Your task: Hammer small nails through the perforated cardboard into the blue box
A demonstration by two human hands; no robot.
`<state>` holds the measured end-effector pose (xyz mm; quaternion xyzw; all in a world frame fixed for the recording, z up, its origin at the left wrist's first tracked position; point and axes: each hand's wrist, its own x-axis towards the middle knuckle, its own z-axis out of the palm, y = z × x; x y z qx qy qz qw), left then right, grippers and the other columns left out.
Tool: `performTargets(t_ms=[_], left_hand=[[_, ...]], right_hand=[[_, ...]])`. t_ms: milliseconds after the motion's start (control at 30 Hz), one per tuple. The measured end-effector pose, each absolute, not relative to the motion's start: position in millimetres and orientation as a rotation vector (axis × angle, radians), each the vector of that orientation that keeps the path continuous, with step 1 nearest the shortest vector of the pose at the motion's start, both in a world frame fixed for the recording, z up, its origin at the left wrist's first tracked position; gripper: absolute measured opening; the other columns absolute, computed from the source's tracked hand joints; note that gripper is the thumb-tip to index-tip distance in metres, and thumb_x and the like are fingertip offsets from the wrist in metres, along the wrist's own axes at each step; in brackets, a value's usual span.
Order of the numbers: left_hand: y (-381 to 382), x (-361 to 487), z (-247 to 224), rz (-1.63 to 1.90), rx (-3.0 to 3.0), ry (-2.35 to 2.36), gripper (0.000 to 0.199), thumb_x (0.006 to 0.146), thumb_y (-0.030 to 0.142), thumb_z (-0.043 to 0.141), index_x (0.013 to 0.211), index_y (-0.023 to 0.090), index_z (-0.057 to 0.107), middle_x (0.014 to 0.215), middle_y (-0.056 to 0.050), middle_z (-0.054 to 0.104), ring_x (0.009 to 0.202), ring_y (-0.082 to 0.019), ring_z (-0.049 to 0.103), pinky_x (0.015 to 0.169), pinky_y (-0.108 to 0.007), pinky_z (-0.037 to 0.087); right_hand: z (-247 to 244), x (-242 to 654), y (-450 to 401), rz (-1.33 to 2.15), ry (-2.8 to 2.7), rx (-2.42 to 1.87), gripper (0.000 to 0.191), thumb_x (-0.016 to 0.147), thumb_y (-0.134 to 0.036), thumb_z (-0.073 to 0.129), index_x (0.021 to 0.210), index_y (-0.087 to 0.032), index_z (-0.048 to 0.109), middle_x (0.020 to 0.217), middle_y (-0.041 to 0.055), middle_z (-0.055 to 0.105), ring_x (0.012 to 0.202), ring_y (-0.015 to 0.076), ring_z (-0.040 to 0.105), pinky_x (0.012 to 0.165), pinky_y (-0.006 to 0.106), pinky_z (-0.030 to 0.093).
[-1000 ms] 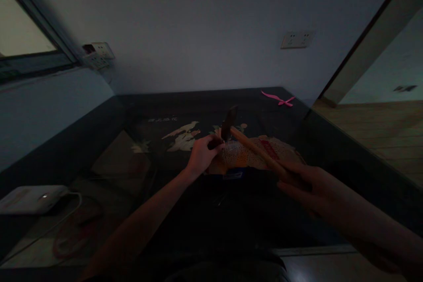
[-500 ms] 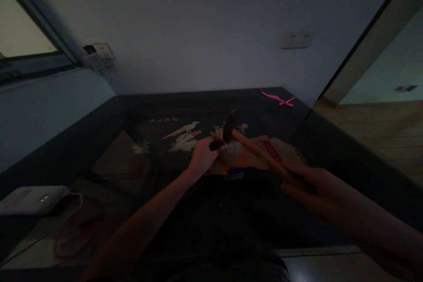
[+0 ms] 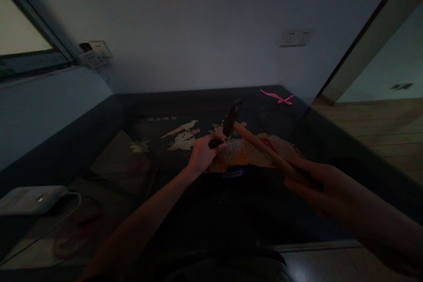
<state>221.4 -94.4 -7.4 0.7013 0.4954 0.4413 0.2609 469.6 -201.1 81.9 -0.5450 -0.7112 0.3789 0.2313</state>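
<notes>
- Hammer point(image 3: 254, 139): wooden handle, dark head; held aslant over the speckled brown piece point(image 3: 234, 147), its head just beyond the left fingertips. Judged head-heavy and stiff, the smooth handle perhaps slightly slippery; best grasped low on the handle, away from the head.
- Right hand point(image 3: 312, 180): closed around the handle's lower end.
- Left hand point(image 3: 202, 154): curled, thumb and forefinger brought together at the piece's left end; whether anything was pinched there could not be told.
- Speckled brown piece: on the dark table point(image 3: 198, 102); judged light, perhaps easily dented.
- Change from half a second earlier: hammer head slightly higher, right hand shifted slightly rightward; left hand practically unmoved.
</notes>
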Motion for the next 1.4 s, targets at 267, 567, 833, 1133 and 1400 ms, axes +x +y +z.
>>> performTargets(t_ms=[267, 567, 833, 1133, 1400], left_hand=[[-95.3, 220.7, -7.0, 1.174, 1.896, 1.371, 0.010, 0.077, 0.012, 0.066, 0.085, 0.017, 0.068, 0.084, -0.003, 0.073, 0.078, -0.018, 0.068, 0.073, -0.028, 0.053], [-95.7, 220.7, -6.4, 1.186, 1.902, 1.346, 0.008, 0.078, 0.013, 0.065, 0.083, 0.017, 0.068, 0.082, -0.002, 0.072, 0.077, -0.016, 0.068, 0.073, -0.027, 0.053], [-96.7, 222.3, -5.7, 1.162, 1.937, 1.377, 0.009, 0.078, 0.012, 0.065, 0.084, 0.018, 0.068, 0.084, -0.002, 0.073, 0.079, -0.017, 0.068, 0.075, -0.028, 0.053], [-98.5, 222.6, -2.9, 1.138, 1.918, 1.416, 0.016, 0.076, 0.009, 0.064, 0.088, 0.018, 0.069, 0.088, -0.003, 0.073, 0.081, -0.018, 0.068, 0.076, -0.030, 0.053], [-98.6, 221.4, -3.3, 1.161, 1.917, 1.383, 0.009, 0.078, 0.012, 0.064, 0.083, 0.019, 0.067, 0.084, -0.001, 0.072, 0.080, -0.016, 0.067, 0.077, -0.028, 0.053]], right_hand=[[72.8, 471.0, -199.7, 1.179, -1.953, -1.579, 0.029, 0.081, -0.034, 0.057, 0.104, -0.018, 0.065, 0.058, -0.0036, 0.050, 0.039, 0.0082, 0.045, 0.032, 0.017, 0.034], [78.2, 470.1, -202.2, 0.994, -1.956, -1.514, 0.031, 0.081, -0.035, 0.058, 0.106, -0.019, 0.067, 0.055, -0.0035, 0.049, 0.039, 0.0085, 0.041, 0.032, 0.018, 0.031], [72.6, 472.8, -199.5, 1.013, -2.031, -1.511, 0.029, 0.081, -0.032, 0.056, 0.105, -0.018, 0.065, 0.052, -0.0052, 0.047, 0.036, 0.0074, 0.041, 0.031, 0.017, 0.031], [68.3, 469.8, -199.2, 0.999, -2.079, -1.510, 0.021, 0.083, -0.030, 0.053, 0.094, -0.017, 0.066, 0.065, 0.0003, 0.057, 0.046, 0.0090, 0.047, 0.036, 0.017, 0.036], [73.8, 468.9, -203.6, 0.981, -1.976, -1.529, 0.025, 0.081, -0.031, 0.056, 0.100, -0.018, 0.067, 0.058, -0.0020, 0.054, 0.043, 0.0095, 0.047, 0.036, 0.018, 0.036]])
